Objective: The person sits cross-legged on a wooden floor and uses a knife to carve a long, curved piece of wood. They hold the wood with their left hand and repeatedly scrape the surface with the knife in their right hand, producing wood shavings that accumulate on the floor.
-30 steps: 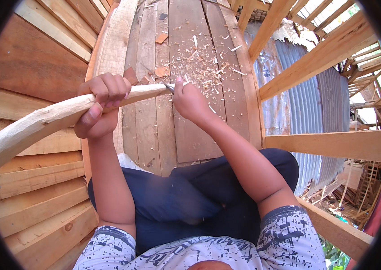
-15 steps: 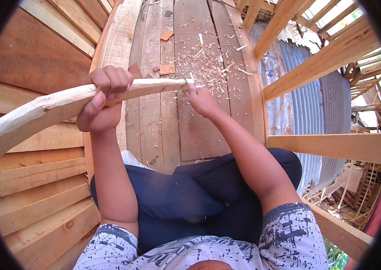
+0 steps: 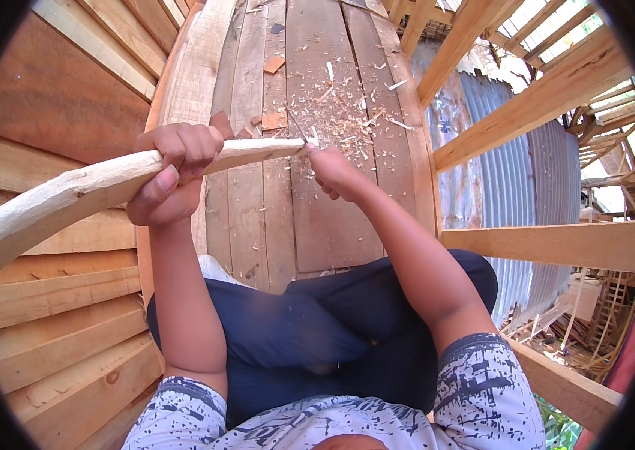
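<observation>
A long, pale, peeled wooden pole (image 3: 70, 186) with carved facets runs from the left edge toward the middle of the head view, thinning at its right end. My left hand (image 3: 175, 172) is wrapped round it, thumb on the near side. At the thin end my right hand (image 3: 334, 171) is closed on a knife (image 3: 296, 124); its narrow dark blade points up and away across the tip of the pole. The knife's handle is hidden in my fist. My crossed legs in dark trousers (image 3: 295, 330) lie below.
Wood shavings (image 3: 347, 112) litter the plank floor (image 3: 336, 240) beyond my right hand. Small reddish wood offcuts (image 3: 274, 120) lie near the pole. Stacked planks (image 3: 55, 300) form a wall on the left. Wooden rails (image 3: 542, 244) and corrugated metal sheets (image 3: 501, 165) stand on the right.
My right hand has shifted slightly left and down, and the knife blade now shows more clearly, tilted up past the pole's tip. My left hand keeps its grip.
</observation>
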Demonstrator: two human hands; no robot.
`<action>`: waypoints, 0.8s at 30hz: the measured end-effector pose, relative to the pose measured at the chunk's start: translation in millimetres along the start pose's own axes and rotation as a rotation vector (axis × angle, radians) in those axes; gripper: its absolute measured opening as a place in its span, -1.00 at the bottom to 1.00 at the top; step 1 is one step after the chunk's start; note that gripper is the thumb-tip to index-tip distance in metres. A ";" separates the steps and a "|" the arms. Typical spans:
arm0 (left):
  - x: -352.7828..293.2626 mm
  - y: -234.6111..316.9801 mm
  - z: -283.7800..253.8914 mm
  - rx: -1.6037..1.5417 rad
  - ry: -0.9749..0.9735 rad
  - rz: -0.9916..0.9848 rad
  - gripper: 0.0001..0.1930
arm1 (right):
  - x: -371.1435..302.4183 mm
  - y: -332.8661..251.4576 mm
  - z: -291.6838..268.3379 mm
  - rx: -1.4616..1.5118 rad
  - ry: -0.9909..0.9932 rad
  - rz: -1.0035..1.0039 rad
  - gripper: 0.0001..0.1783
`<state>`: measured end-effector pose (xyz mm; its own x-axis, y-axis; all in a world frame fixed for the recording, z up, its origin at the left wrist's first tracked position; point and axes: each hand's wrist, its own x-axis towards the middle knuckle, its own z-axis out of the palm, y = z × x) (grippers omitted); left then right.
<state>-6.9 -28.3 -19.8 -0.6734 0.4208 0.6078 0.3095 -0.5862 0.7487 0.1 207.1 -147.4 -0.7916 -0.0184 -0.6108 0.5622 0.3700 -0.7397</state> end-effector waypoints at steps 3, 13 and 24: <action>-2.9 2.5 -6.5 -0.020 -0.047 0.022 -0.77 | -28.2 -29.2 8.4 -0.092 -0.017 -0.198 -0.42; -4.2 3.1 -5.7 -0.017 -0.008 0.007 -0.76 | -24.3 -25.5 10.4 -0.219 0.056 -0.167 -0.37; -2.1 2.3 -0.7 0.009 0.034 0.002 -0.79 | -22.1 -19.5 10.6 -0.162 0.051 0.022 -0.42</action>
<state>-5.2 -31.0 -19.6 -0.6955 0.3957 0.5997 0.3167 -0.5803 0.7503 9.2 190.4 -122.5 -0.7931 0.0370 -0.6079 0.5367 0.5144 -0.6689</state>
